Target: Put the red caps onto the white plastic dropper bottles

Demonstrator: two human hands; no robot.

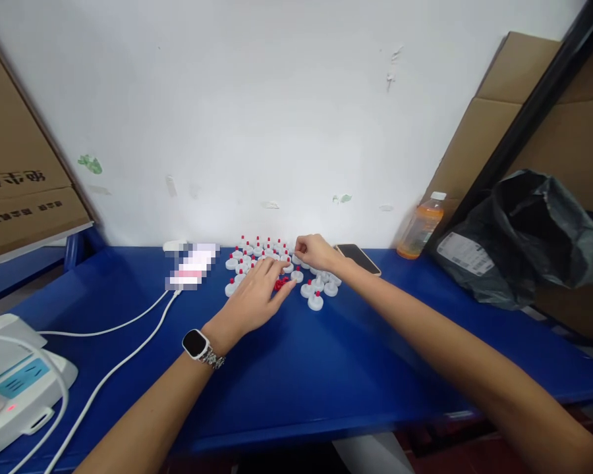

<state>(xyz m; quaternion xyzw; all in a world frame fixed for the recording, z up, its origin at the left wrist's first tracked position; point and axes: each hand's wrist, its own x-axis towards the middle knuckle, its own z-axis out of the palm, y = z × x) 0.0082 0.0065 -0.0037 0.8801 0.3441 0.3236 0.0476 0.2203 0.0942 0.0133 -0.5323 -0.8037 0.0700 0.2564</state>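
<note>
Many white round nozzle caps with small red tips [315, 301] stand in a cluster on the blue table, towards the wall. My left hand [257, 289], wearing a watch on its wrist, reaches over the front of the cluster with fingers stretched and thumb apart. Beneath its fingers and thumb lies a small heap of loose red tips [281, 283]. One red-tipped cap [297, 275] stands close to the left thumb and forefinger. My right hand [316, 252] is above the cluster's right side, fingertips pinched together; whatever they hold is hidden. Below it are white caps without visible red tips [331, 288].
A phone [358, 259] lies behind my right forearm. An orange drink bottle [421, 226] and a dark plastic bag [514, 237] are at the right. White cables [128, 355] and a power strip [24, 382] occupy the left. Cardboard [24, 158] flanks the table [296, 382].
</note>
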